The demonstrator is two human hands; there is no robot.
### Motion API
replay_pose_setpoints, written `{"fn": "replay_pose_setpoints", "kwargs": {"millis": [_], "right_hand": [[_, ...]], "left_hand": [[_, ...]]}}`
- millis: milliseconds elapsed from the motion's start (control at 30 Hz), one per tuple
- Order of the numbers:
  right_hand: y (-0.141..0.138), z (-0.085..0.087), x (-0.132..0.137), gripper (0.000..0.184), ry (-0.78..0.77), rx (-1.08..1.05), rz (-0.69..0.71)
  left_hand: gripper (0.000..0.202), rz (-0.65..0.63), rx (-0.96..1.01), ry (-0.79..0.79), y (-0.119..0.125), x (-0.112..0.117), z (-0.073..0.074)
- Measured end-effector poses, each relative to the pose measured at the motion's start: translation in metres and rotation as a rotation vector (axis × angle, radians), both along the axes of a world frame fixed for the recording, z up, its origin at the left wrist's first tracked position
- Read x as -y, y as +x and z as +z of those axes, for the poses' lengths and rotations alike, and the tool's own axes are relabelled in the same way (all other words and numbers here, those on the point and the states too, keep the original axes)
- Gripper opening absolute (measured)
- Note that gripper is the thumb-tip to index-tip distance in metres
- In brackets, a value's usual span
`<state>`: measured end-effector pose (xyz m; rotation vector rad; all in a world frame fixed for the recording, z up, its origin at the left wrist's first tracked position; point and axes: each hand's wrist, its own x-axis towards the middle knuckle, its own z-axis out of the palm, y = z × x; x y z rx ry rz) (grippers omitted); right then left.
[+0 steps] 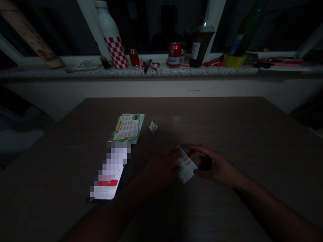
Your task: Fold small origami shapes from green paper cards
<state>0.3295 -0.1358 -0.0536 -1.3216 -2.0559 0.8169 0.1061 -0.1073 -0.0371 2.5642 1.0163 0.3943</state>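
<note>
Caught between both hands: a small printed paper (188,167), covered on its left by the fingers of the left hand (161,164), met at its near right corner by the thumb of the right hand (215,169). Right thumb and forefinger spread apart, with a dark gap between; impossible to tell, through blur and shadow, whether pinching or merely touching, and likewise for the bunched left fingers. Beneath the grip, a wood-grained table (227,121) in dim light. Left of the grip, a phone (107,188) with a lit screen; farther off on that side, a stack of printed sheets (127,129). Beyond the grip, slightly left, a small folded piece (153,127). Well beyond, a speckled sill (207,71) below dark windows, bearing a red-checked bottle (116,50) and a red can (174,53). Slanted, as far as visible, with long axis from far left to near right, narrow end towards the right thumb.
</note>
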Motion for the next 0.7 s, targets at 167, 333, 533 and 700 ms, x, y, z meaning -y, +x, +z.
{"fn": "replay_pose_setpoints", "kwargs": {"millis": [167, 333, 533, 700], "right_hand": [[-0.003, -0.008, -0.006, 0.023, 0.119, -0.076, -0.111], [-0.008, 0.002, -0.007, 0.005, 0.349, -0.102, -0.082], [-0.013, 0.013, -0.004, 0.01, 0.571, -0.052, -0.102], [-0.018, 0.017, -0.002, 0.014, 0.656, -0.021, -0.084]], "left_hand": [[0.06, 0.182, 0.089, 0.145, 0.0, -0.003, -0.005], [0.027, 0.127, 0.104, 0.273, 0.001, -0.004, -0.003], [0.009, 0.09, 0.253, 0.378, 0.005, -0.002, -0.001], [0.009, 0.034, 0.301, 0.357, 0.007, 0.0, 0.002]]}}
